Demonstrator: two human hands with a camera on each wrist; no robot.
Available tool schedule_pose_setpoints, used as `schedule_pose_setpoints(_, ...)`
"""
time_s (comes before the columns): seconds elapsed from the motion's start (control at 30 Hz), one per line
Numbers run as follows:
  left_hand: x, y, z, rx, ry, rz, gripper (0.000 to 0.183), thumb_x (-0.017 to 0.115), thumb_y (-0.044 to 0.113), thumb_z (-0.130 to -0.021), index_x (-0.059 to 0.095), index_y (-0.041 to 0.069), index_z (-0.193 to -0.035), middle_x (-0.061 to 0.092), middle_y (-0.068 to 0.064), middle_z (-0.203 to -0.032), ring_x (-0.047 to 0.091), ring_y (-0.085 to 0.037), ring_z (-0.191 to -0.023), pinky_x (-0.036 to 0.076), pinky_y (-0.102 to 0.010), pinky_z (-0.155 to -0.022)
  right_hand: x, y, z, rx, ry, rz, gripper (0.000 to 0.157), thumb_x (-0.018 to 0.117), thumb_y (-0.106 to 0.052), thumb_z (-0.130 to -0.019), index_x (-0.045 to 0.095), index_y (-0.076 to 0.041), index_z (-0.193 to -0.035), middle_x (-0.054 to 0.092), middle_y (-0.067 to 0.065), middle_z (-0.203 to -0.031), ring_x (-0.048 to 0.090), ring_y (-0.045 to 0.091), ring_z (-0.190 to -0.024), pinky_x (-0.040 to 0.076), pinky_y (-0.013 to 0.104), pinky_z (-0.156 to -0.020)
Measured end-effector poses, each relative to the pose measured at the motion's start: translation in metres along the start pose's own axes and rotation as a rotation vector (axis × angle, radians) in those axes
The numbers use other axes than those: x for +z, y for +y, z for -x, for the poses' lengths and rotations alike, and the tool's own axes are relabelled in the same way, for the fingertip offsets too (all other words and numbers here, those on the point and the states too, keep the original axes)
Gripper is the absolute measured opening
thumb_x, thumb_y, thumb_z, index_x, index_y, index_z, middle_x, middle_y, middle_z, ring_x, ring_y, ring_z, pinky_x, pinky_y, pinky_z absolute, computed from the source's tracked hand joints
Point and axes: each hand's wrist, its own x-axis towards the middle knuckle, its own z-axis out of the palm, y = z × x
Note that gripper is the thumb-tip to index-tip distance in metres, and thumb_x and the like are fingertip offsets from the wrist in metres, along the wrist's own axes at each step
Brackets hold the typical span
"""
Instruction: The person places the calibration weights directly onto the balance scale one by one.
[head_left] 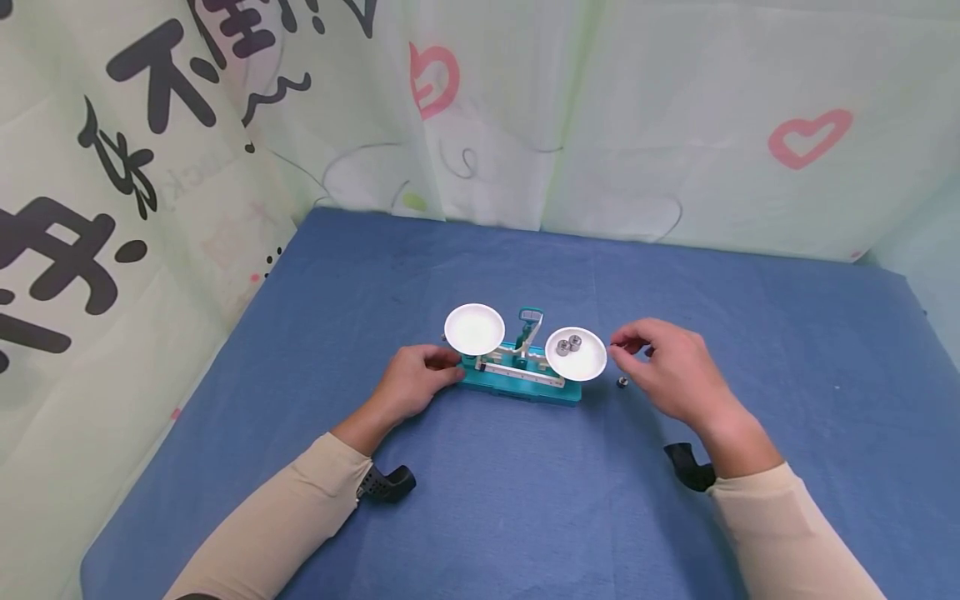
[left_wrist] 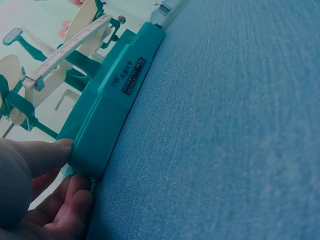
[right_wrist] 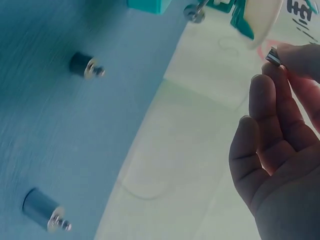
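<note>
A teal balance scale [head_left: 521,387] with two white pans stands on the blue cloth. My left hand [head_left: 412,382] grips the left end of its base, with the thumb [left_wrist: 47,156] on the teal casing and the fingers curled at its end. The left pan [head_left: 474,329] is bare. Two metal weights [head_left: 568,345] sit on the right pan [head_left: 588,365]. Beside that pan, my right hand [head_left: 670,367] pinches a small metal weight [right_wrist: 273,56] between thumb and fingertip, held up off the cloth.
A metal weight [right_wrist: 81,65] with a knob stands on the cloth right of the scale. Another, larger weight [right_wrist: 42,207] stands farther off in the right wrist view. Pale printed curtains [head_left: 675,125] hang at the back and left edges of the blue-covered table [head_left: 480,517].
</note>
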Motion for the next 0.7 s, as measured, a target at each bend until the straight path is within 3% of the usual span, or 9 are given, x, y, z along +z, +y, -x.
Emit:
schedule_pose_setpoints(0.37,0.000,0.000,0.000,0.000,-0.002,-0.006,0.025,0.076,0.016,-0.090,0.074,0.003,-0.112,0.072,-0.007,-0.104,0.066,-0.023,-0.098,0.051,-0.041,-0.088,0.012,-0.009,-0.010,-0.046,-0.028,-0.014,0.014,0.070,-0.006,-0.092,0.074,-0.001,-0.104,0.069,0.016,-0.105,0.061,0.035,-0.101,0.047,0.055,-0.088)
schedule_pose_setpoints(0.7,-0.001,0.000,0.000,-0.008,-0.004,-0.003,0.025,0.076,0.017,-0.090,0.074,0.004,-0.112,0.072,-0.007,-0.104,0.065,-0.023,-0.098,0.051,-0.040,-0.088,0.015,-0.013,-0.013,0.018,-0.062,-0.009,0.016,0.071,-0.010,-0.092,0.074,-0.003,-0.106,0.068,0.018,-0.110,0.055,0.037,-0.108,0.046,0.055,-0.088)
